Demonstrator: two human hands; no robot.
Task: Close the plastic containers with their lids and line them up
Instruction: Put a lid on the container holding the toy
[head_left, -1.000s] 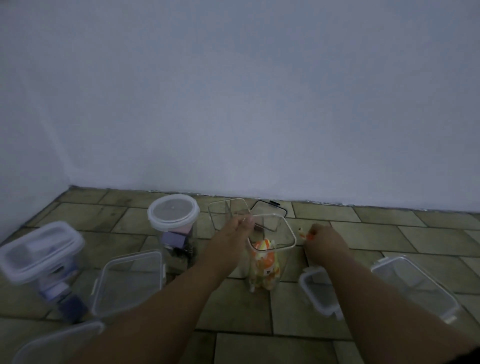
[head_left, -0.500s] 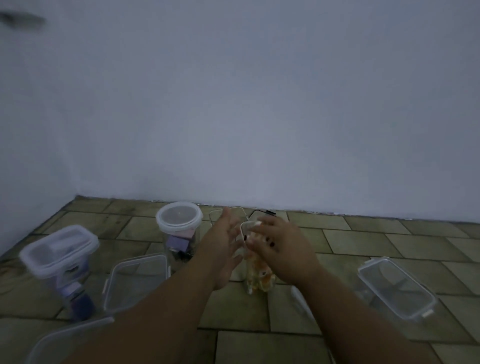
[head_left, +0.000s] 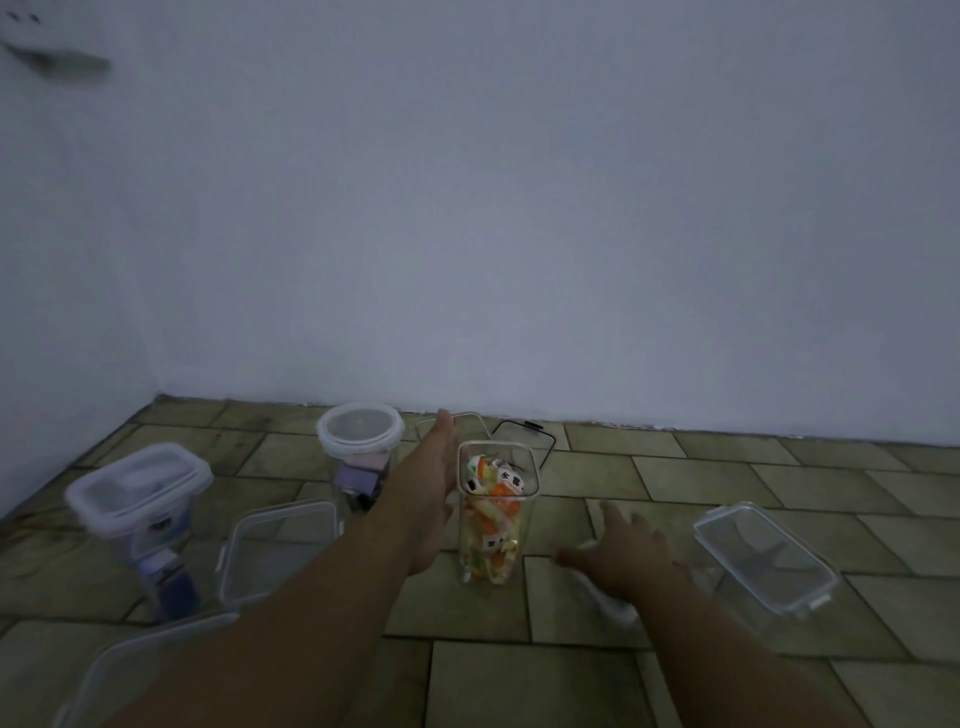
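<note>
so the tall square container (head_left: 493, 512) stands upright on the tiled floor (head_left: 675, 488), lid off, stuffed with orange, white and green wrapped bits. everything else i'll place off that one.

left hand (head_left: 434, 486) is flat against its left side, fingers (head_left: 444, 431) straight and together, reaching up past the rim; looks like it's touching the wall of it but not wrapped around. right hand (head_left: 621, 553) is low to its right, near the floor, fingers (head_left: 605, 512) spread apart, over a whitish lid (head_left: 610, 597) lying there. it's blurry so i can't tell if it's actually touching that lid.

further right of the tall one sits an empty rectangular container (head_left: 763, 558), open. behind it, near the wall (head_left: 519, 208), a clear square lid (head_left: 462, 423) and a dark-rimmed lid (head_left: 524, 436) on the floor. to its left, past the left hand, a round container (head_left: 358, 447) with its lid on, something purple inside. left and closer, an open clear container (head_left: 275, 545). far left, a lidded container (head_left: 140, 499) tilted, with purple stuff in it.
</note>
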